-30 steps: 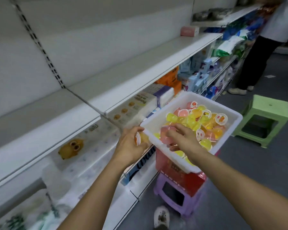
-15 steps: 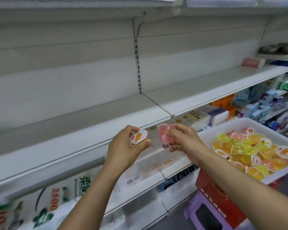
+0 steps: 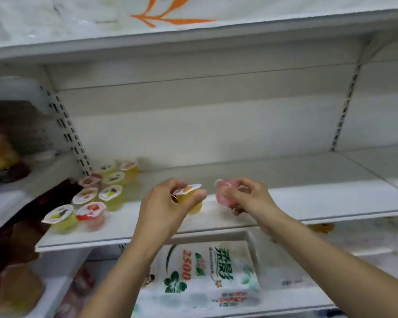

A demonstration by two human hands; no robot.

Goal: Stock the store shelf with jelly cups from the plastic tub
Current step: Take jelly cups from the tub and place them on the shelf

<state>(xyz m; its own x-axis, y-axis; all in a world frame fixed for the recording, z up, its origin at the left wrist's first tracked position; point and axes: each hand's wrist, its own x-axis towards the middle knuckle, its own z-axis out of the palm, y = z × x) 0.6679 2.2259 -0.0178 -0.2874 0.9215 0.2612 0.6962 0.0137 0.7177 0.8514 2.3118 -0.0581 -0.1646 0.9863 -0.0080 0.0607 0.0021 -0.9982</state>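
Over the white shelf (image 3: pixel 308 198), the left hand (image 3: pixel 163 203) grips a yellow jelly cup (image 3: pixel 191 198) and the right hand (image 3: pixel 248 198) pinches a pink jelly cup (image 3: pixel 223 193), the 2 hands apart. 8 stocked jelly cups (image 3: pixel 94 196) stand clustered at the shelf's left end.

Left hand (image 3: pixel 168 203) grips yellow jelly cup (image 3: pixel 190 198); right hand (image 3: pixel 246 198) grips pink jelly cup (image 3: pixel 223 195); both above shelf (image 3: pixel 308 198).

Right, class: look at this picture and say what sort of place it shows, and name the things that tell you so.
Most likely a shop aisle. White metal shelving on slotted uprights runs across the view, sealed jelly cups stand grouped on one shelf, and packaged tissue lies on the shelf below.
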